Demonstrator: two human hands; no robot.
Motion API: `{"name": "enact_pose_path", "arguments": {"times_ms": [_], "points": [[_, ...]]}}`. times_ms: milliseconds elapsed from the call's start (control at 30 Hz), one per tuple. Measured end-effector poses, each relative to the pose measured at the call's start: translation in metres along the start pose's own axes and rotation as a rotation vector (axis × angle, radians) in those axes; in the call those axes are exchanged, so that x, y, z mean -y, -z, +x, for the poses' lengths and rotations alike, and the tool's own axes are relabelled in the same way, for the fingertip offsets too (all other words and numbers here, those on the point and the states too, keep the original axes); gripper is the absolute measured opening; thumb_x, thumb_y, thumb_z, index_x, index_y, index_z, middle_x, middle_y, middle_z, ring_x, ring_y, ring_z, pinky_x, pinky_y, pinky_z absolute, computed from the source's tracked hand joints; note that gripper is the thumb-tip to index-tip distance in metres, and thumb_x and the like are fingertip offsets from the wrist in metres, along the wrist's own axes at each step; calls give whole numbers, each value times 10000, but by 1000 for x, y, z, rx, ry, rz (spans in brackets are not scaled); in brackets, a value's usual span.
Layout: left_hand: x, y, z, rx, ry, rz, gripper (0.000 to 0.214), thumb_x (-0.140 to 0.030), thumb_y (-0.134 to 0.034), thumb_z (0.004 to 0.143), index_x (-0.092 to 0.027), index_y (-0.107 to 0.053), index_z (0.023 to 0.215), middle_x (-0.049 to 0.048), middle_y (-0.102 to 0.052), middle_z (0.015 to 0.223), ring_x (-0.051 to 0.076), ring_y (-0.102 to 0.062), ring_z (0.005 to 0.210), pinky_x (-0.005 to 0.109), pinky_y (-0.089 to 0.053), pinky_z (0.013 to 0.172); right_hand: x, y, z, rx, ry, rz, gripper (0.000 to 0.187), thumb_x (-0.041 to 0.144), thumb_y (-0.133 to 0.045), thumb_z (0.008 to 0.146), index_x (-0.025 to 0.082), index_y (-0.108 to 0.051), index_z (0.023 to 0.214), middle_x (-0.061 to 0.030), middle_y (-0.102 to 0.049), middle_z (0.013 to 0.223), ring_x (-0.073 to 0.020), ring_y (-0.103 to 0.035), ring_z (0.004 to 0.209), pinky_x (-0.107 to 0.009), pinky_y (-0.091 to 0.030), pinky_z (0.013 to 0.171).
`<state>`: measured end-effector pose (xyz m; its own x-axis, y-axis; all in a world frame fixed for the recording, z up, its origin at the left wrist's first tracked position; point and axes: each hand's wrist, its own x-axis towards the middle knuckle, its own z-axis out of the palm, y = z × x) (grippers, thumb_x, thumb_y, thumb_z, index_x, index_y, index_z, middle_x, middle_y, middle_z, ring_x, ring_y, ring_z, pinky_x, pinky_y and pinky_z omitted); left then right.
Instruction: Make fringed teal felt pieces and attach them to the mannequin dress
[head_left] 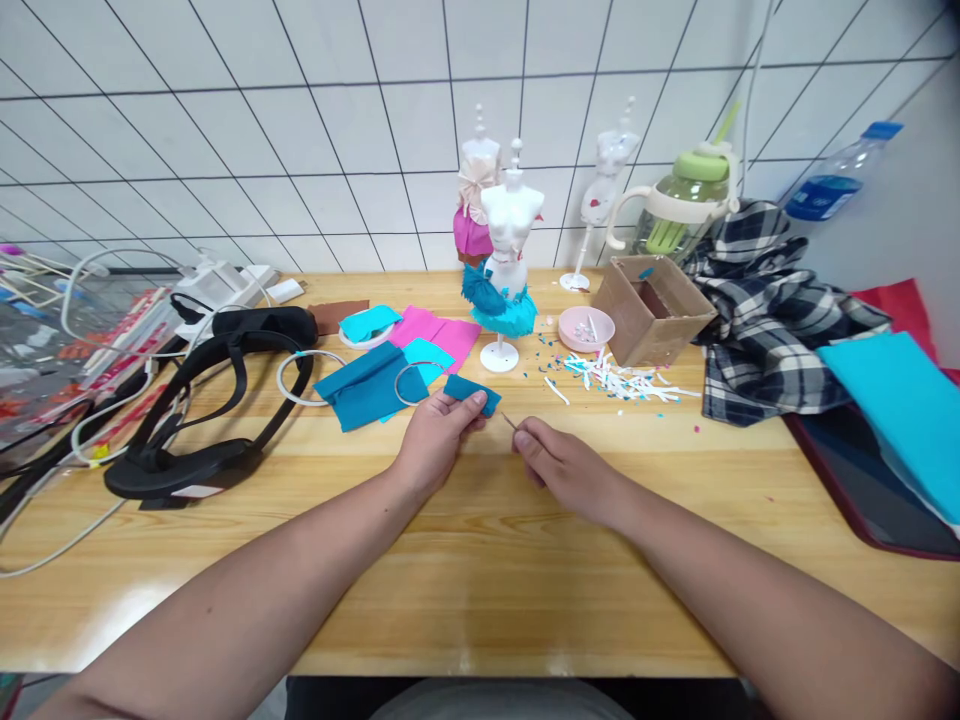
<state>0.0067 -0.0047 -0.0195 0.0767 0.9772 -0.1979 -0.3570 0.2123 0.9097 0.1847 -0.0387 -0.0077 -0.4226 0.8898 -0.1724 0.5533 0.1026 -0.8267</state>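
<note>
My left hand [442, 435] pinches a small dark teal piece of crepe paper [474, 393] between thumb and fingers, above the wooden table. Just to its right, my right hand [559, 465] is closed around a thin brownish stick [510, 421], whose tip points at the paper's edge without clearly touching it. Behind both hands stands a white mini dress form [511, 225] with a ruffled teal skirt [510, 312] around its lower part. Larger teal paper [360, 390], light blue paper [429, 358] and pink paper [442, 330] lie behind my left hand.
White paper scraps [622, 378] lie near a pink bowl [586, 328] and a cardboard box [651, 310]. Two more dress forms stand by the wall. A black headset [225, 400] with cables occupies the left; a plaid cloth [765, 320] and bottles are at right.
</note>
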Motion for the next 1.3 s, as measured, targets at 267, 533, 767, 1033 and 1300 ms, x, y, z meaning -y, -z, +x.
{"name": "enact_pose_path", "arguments": {"times_ms": [267, 533, 767, 1033, 1300], "points": [[6, 5, 1, 122, 10, 102, 212, -323, -787, 686, -158, -706, 790, 25, -733, 787, 152, -655, 748, 272, -495, 766, -4, 6, 3, -1, -28, -57, 411, 541, -231, 968, 230, -453, 815, 6, -531, 724, -169, -508, 712, -283, -367, 660], [6, 6, 2, 173, 35, 120, 250, -338, -780, 690, -148, -709, 837, 57, -745, 848, 197, -677, 795, 349, -500, 837, -8, 4, 3, 4, -17, -36, 423, 525, -232, 975, 226, -487, 819, -4, -555, 734, -168, -513, 693, -283, -376, 646], [3, 6, 2, 210, 39, 87, 214, -310, -787, 688, -165, -721, 831, 38, -747, 832, 176, -669, 793, 316, -497, 823, -9, 5, 6, 19, 6, 9, 411, 517, -266, 968, 215, -466, 773, -1, -546, 719, -155, -495, 678, -269, -361, 615], [3, 6, 2, 204, 55, 144, 222, -331, -800, 663, -164, -730, 792, 40, -743, 805, 182, -664, 778, 317, -491, 819, -8, 7, 8, 27, 18, 42, 405, 512, -291, 956, 210, -434, 728, 18, -489, 657, -134, -460, 631, -248, -345, 566], [2, 7, 3, 218, 92, 142, 225, -350, -798, 662, -169, -734, 781, 56, -748, 820, 206, -676, 801, 337, -505, 825, -6, 8, 8, 40, 9, 55, 399, 503, -313, 943, 208, -422, 698, 24, -470, 636, -132, -442, 616, -245, -344, 554]]}}
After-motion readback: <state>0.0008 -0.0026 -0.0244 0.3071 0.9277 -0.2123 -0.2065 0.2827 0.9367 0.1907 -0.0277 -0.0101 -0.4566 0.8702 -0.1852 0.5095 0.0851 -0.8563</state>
